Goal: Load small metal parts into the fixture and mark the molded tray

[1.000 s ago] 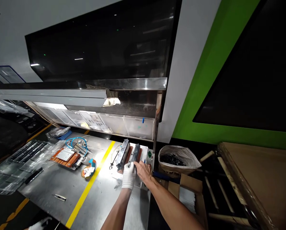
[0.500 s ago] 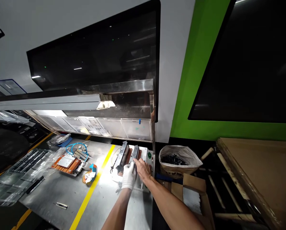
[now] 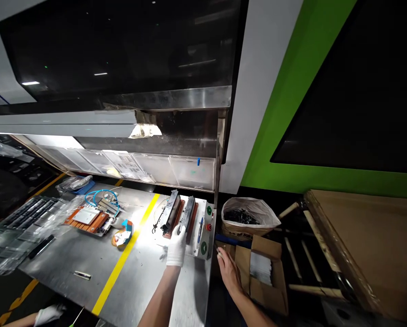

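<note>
My left hand (image 3: 176, 250), in a white glove, has its thumb and fingers closed around the near end of a long dark grey bar-shaped part (image 3: 189, 213). That part sits in a reddish-brown holder on a white fixture plate (image 3: 190, 250). A second similar dark part (image 3: 170, 212) stands beside it on the left. My bare right hand (image 3: 230, 272) is off the table's right edge, near the cardboard box, fingers extended and apart from the fixture. Round green buttons (image 3: 204, 247), a red button (image 3: 208, 227) and a blue pen (image 3: 200, 229) are on the fixture's right side.
An orange fixture (image 3: 87, 219) with blue tubing, a tape roll (image 3: 119, 238) and a cutter (image 3: 82, 275) lie on the metal table (image 3: 149, 290). Right of it stand a bag of black pieces (image 3: 271, 220) and a cardboard box (image 3: 268, 295). Another person's gloved hand (image 3: 50, 313) shows lower left.
My right hand has left the fixture and moved right, past the table edge. My left hand stays at the dark part. The view has shifted, and another person's gloved hand now shows.
</note>
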`<state>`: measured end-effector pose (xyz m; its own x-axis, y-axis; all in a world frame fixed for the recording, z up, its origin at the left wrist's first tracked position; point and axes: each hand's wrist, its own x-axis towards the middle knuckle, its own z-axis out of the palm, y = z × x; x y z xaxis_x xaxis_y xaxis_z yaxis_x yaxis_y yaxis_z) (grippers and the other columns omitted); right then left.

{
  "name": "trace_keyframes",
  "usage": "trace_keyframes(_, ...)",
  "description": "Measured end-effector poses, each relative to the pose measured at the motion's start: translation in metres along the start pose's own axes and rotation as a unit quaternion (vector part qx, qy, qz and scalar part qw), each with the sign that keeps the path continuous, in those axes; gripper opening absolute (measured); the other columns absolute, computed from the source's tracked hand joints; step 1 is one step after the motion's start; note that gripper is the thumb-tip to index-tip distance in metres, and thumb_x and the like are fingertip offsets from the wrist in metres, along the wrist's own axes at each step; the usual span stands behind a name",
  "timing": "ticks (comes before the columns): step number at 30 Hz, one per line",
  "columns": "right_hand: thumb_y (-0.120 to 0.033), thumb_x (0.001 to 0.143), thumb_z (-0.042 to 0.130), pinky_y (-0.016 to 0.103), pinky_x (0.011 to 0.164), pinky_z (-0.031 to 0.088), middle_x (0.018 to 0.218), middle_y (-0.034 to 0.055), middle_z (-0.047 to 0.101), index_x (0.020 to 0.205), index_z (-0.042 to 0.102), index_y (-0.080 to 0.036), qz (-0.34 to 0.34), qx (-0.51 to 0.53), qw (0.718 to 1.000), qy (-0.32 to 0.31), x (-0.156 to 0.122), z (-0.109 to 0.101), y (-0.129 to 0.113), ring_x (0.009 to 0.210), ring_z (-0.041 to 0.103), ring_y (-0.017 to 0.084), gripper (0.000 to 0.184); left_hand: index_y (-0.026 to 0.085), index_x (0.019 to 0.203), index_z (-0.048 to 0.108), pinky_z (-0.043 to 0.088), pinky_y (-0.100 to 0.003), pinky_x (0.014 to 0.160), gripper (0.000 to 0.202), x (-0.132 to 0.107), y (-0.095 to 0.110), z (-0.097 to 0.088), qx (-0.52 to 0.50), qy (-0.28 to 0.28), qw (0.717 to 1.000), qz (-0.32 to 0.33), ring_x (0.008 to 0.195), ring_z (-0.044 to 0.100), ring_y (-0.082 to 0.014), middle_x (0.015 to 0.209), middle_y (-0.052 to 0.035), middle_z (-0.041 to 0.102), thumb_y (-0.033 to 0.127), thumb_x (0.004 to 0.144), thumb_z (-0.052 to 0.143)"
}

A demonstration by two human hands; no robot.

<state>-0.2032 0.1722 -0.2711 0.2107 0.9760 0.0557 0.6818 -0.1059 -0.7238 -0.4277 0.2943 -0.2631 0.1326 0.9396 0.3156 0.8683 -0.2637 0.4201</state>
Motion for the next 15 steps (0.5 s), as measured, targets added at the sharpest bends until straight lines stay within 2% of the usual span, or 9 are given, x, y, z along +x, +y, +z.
trace_keyframes(3,-0.032,0.101,0.03,0.027,0.09,0.056,0.118,0.0106,0.071,0.135,0.061,-0.019,-0.036,0.001,0.999,-0.028,0.024,0.0,-0.029,0.104,0.07,0.019,0.048,0.015,0.121,0.065,0.058,-0.034,0.097,0.031,0.001,0.001,-0.002,0.016,0.006,1.0,0.017,0.114,0.067,-0.0216,0.127,-0.0185,0.063,0.019,0.097,0.045)
trace_keyframes(6,-0.028,0.102,0.034,0.023,0.075,0.054,0.11,0.0055,0.07,0.14,0.059,-0.029,-0.071,-0.032,0.995,-0.069,0.065,-0.002,-0.072,0.089,0.07,0.016,0.045,0.012,0.118,0.067,0.06,-0.039,0.095,0.034,0.005,0.004,-0.003,0.037,0.015,0.999,0.027,0.115,0.068,-0.0274,0.13,-0.0237,0.063,0.029,0.099,0.044)
trace_keyframes(9,-0.027,0.102,0.037,0.023,0.062,0.045,0.099,0.0022,0.069,0.135,0.062,-0.036,-0.094,-0.079,0.987,-0.102,0.095,-0.005,-0.107,0.077,0.066,0.014,0.042,0.014,0.122,0.066,0.062,-0.038,0.087,0.034,0.004,0.005,-0.002,0.051,0.021,0.998,0.028,0.11,0.07,-0.0273,0.13,-0.022,0.065,0.027,0.099,0.045)
trace_keyframes(13,-0.027,0.102,0.037,0.025,0.058,0.038,0.092,0.0009,0.068,0.122,0.069,-0.037,-0.117,-0.129,0.976,-0.134,0.107,-0.006,-0.127,0.071,0.063,0.014,0.039,0.021,0.127,0.063,0.062,-0.038,0.091,0.034,0.001,0.006,0.0,0.056,0.025,0.998,0.026,0.111,0.069,-0.0245,0.13,-0.0159,0.065,0.023,0.097,0.046)
trace_keyframes(15,-0.028,0.103,0.035,0.026,0.057,0.036,0.092,0.0007,0.068,0.119,0.069,-0.037,-0.121,-0.148,0.971,-0.142,0.107,-0.004,-0.129,0.07,0.062,0.014,0.039,0.019,0.129,0.061,0.061,-0.039,0.093,0.035,0.002,0.007,0.0,0.058,0.025,0.998,0.029,0.113,0.068,-0.0251,0.131,-0.0166,0.065,0.024,0.098,0.045)
